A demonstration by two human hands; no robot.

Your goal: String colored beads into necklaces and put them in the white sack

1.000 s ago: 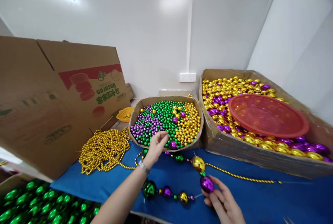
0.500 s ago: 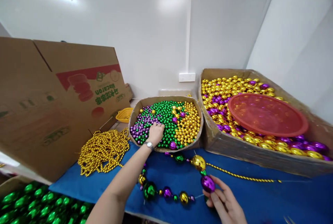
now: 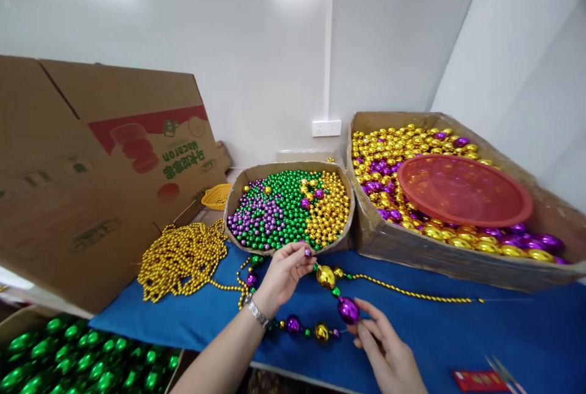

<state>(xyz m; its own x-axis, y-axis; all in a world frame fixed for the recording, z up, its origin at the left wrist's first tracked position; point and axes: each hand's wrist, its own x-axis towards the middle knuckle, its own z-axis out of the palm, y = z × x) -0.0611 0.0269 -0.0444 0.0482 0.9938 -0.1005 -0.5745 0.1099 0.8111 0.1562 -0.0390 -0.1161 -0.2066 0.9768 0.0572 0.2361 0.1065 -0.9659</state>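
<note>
My left hand, with a watch on its wrist, pinches a small purple bead just in front of the bead box. That box holds small purple, green and gold beads. Between the fingers of my right hand is a large purple bead, part of a bead string. Along the same string lie a large gold bead, a small green bead and several more purple, gold and green beads. My left hand and forearm hide part of the string. From its upper part a thin gold bead strand runs right over the blue cloth.
A pile of gold bead strands lies left, before a large cardboard box. To the right, a carton of gold and purple beads carries a red basin. Green beads fill a lower-left box. A red packet lies front right.
My left hand has come out of the bead box towards my right hand, now pinching a small purple bead. My right hand keeps hold of the large purple bead, shifted slightly left.
</note>
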